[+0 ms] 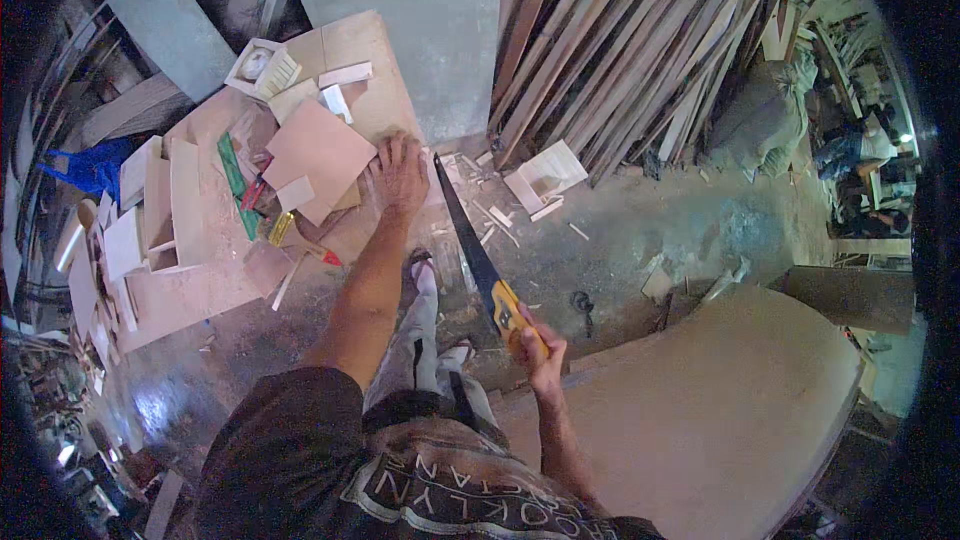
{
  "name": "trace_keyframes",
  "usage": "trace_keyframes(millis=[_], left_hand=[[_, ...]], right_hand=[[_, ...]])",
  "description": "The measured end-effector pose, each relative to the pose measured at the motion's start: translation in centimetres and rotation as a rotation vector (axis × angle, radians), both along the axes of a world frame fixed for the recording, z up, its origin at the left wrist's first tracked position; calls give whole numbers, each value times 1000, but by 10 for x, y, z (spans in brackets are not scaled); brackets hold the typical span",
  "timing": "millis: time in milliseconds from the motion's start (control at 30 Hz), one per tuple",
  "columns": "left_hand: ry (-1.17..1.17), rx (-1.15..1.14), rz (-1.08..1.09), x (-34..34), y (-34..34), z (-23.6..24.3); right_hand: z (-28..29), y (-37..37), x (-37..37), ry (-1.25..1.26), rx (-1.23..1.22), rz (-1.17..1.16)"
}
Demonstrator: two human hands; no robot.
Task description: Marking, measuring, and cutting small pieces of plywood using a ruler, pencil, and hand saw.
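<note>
Two hands | right hand (pixel 543 358): fingers wrapped round saw (pixel 480 265) | blade's long axis points forward-left, tip just beside left hand (pixel 402 178) | left fingers spread, palm-down, bench's (pixel 388 70) right edge

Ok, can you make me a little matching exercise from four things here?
1. Yellow-handled, dark-bladed handsaw
2. Long brown wooden planks
3. Crumpled bright-blue sheeting
4. Bare left hand

A. Near the handsaw's tip
B. Stacked at a slant
C. Beside pale box-like woodwork, far left
D. Gripped in the right hand

Pairs: 1-D, 2-B, 3-C, 4-A
</note>
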State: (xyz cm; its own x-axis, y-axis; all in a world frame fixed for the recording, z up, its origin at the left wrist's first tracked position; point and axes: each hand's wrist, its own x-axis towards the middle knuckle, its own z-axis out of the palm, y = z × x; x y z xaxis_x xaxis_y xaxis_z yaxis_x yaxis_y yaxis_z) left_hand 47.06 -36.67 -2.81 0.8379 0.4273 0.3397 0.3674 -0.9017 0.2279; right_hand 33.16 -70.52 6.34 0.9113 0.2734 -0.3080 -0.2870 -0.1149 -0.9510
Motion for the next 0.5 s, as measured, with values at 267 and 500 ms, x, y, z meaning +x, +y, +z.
trace_keyframes(millis=[267, 500], left_hand=[[22, -13, 8, -2, -4, -16], [-15, -32, -7, -1, 1, -4]], right_hand=[[-20, 12, 7, 92, 79, -21], [1, -58, -38, -142, 8, -164]])
